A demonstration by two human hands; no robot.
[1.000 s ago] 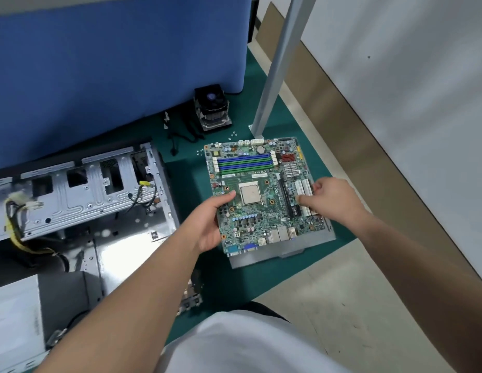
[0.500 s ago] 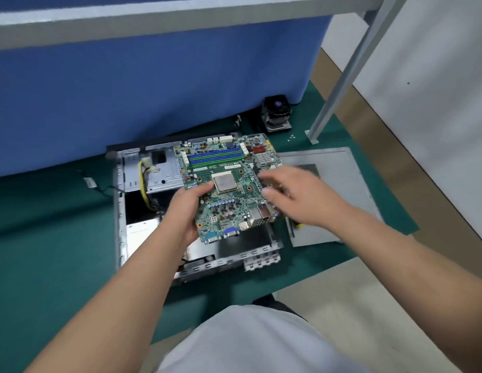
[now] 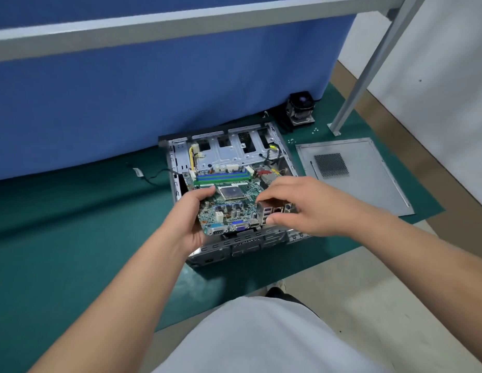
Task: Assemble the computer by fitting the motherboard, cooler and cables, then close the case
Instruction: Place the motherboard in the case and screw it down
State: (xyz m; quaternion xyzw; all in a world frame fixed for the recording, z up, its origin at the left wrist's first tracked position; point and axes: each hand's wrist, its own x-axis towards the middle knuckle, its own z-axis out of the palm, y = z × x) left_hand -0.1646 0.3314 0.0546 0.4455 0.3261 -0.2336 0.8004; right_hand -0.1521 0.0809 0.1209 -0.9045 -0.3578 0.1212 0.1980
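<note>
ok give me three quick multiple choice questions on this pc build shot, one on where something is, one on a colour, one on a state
1. Where does the cooler stand?
A. on the green mat beyond the case, near the blue partition
B. on the motherboard
C. on the side panel

2. What colour are the wires at the case's far left corner?
A. red
B. yellow
C. white

3. What state is the motherboard in?
A. lying on the side panel
B. held by both hands over the open case
C. leaning against the partition

Answers:
1. A: it sits apart, past the case's far right corner.
2. B: yellow wires run beside the drive cage.
3. B: the left hand grips its left edge and the right hand pinches the port block.
</note>
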